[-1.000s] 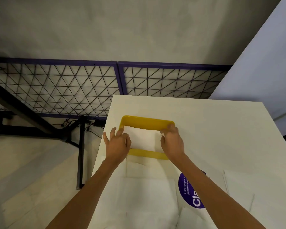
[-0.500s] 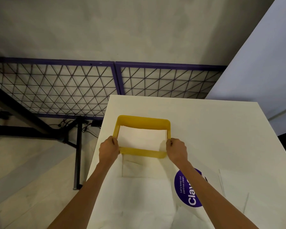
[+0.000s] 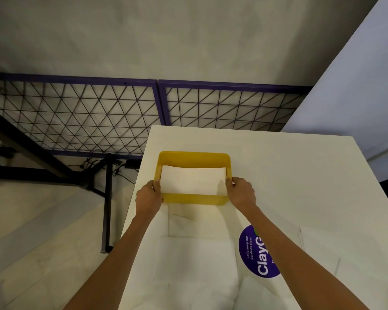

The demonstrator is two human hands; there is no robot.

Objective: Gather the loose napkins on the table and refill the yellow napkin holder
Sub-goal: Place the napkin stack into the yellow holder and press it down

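Observation:
The yellow napkin holder (image 3: 194,158) stands near the left edge of the white table (image 3: 289,175), with a white napkin stack (image 3: 192,181) inside it. My left hand (image 3: 148,196) grips the holder's left wall and my right hand (image 3: 241,193) grips its right wall, fingers curled over the rim. Loose white napkins (image 3: 195,260) lie spread on the table between my forearms, and more napkins (image 3: 318,249) lie at the right.
A round purple sticker (image 3: 257,253) is on the table near my right forearm. The table's left edge drops to the floor just beside my left hand. A purple wire-grid fence (image 3: 76,117) and black table legs (image 3: 106,202) stand beyond.
My hands have gone from pressing the napkins inside the holder to gripping its left and right walls. The holder stays in about the same place.

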